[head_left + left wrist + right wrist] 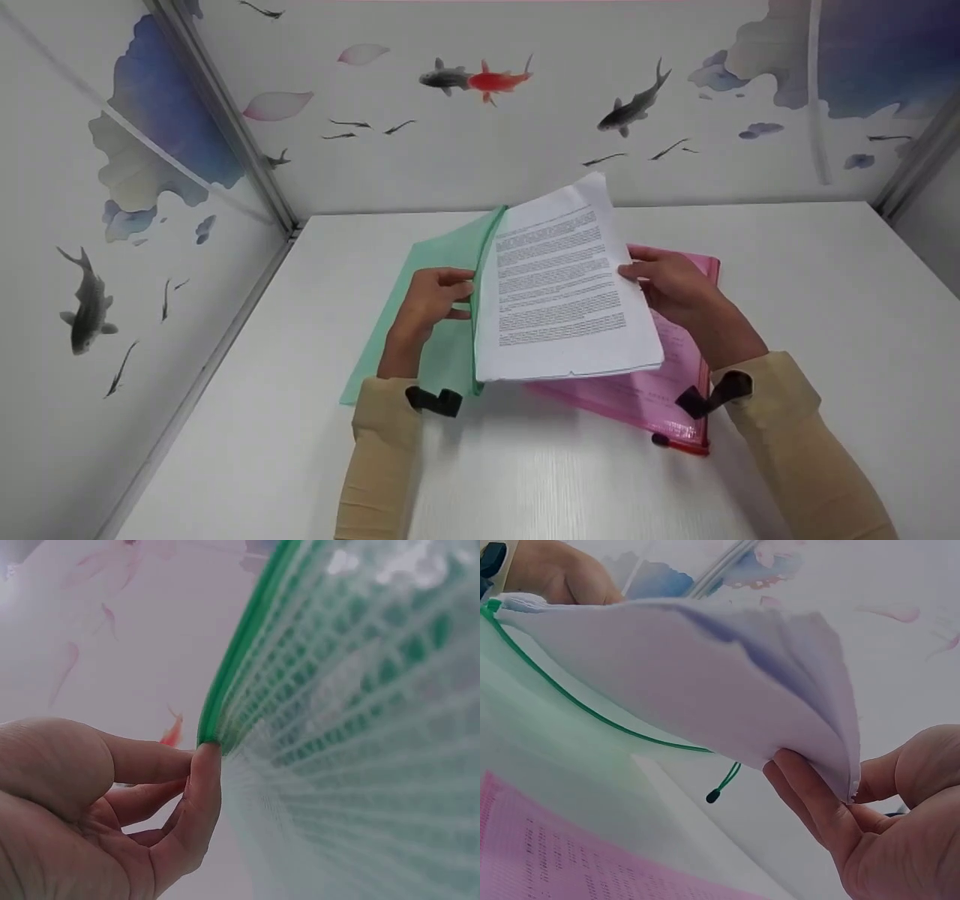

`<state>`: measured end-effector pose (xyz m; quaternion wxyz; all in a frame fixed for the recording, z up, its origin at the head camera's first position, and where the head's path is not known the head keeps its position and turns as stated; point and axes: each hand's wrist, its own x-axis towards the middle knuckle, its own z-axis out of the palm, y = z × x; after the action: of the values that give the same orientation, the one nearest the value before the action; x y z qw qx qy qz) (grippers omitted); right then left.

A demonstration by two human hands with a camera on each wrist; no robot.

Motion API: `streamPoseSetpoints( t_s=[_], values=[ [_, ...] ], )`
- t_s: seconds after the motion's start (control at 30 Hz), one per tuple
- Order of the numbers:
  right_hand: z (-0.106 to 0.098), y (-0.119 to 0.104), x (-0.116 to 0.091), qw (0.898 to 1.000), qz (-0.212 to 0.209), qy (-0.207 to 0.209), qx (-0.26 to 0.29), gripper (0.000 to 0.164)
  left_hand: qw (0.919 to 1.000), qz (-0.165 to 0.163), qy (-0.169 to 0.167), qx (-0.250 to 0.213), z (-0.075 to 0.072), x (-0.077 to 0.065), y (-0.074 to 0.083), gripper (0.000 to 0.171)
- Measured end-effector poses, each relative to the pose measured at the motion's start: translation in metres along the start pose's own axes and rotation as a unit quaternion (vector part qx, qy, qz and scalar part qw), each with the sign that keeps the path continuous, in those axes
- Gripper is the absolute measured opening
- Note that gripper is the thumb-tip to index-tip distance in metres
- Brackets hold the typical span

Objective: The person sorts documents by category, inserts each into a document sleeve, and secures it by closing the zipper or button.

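Note:
My left hand point(435, 296) pinches the edge of a translucent green zipper pouch point(442, 330). In the left wrist view the thumb and fingers point(204, 787) grip its darker green rim. A small stack of printed paper sheets point(559, 285) sticks out of the pouch's opening toward the right. My right hand point(664, 277) holds the far edge of these sheets between thumb and fingers, as the right wrist view shows point(817, 802). The sheets bow upward slightly, and their lower part inside the pouch is hidden. A green zipper cord with a dark end point(713, 796) dangles beneath the sheets.
A pink zipper pouch point(637, 405) with printed paper inside lies on the white table point(525, 480), partly under the sheets and my right hand. Its red zipper edge faces right. White walls with painted fish point(637, 105) stand at the back and left.

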<state>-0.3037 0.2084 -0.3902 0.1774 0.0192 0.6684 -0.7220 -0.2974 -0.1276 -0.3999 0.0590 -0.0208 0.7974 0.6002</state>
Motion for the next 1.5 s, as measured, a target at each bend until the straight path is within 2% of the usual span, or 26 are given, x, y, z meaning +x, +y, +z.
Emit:
streamPoseSetpoints(
  t_s=[0.3,0.53,0.87,1.0,1.2,1.27,1.4,1.5],
  values=[
    [0.004,0.002,-0.002,0.999,-0.002,0.03,-0.045,0.063,1.0,-0.005,-0.004,0.0,0.0,0.001,-0.004,0.032],
    [0.013,0.012,0.0,0.999,-0.01,0.027,-0.041,0.059,0.9999,-0.006,-0.006,-0.006,0.002,0.002,-0.004,0.033],
    [0.024,0.025,0.004,1.0,-0.003,0.019,-0.006,0.058,0.9989,-0.014,0.015,-0.042,0.0,0.003,-0.005,0.032],
    [0.019,0.028,0.004,1.0,-0.011,-0.004,-0.012,0.06,0.9985,-0.015,0.024,-0.047,-0.001,0.003,-0.005,0.032],
    [0.009,0.027,0.0,0.994,-0.039,-0.097,-0.012,0.059,0.998,-0.017,0.027,-0.054,-0.001,0.003,-0.004,0.031],
    [0.009,0.026,-0.002,0.992,-0.045,-0.115,-0.008,0.061,0.998,-0.015,0.026,-0.055,-0.001,0.003,-0.003,0.031],
    [0.013,0.025,-0.002,0.991,-0.059,-0.12,-0.017,0.064,0.9979,-0.011,0.03,-0.056,0.0,0.003,-0.003,0.031],
    [0.019,0.027,0.0,0.992,-0.064,-0.107,-0.027,0.065,0.9978,-0.011,0.027,-0.06,0.002,0.003,-0.001,0.031]
  ],
)
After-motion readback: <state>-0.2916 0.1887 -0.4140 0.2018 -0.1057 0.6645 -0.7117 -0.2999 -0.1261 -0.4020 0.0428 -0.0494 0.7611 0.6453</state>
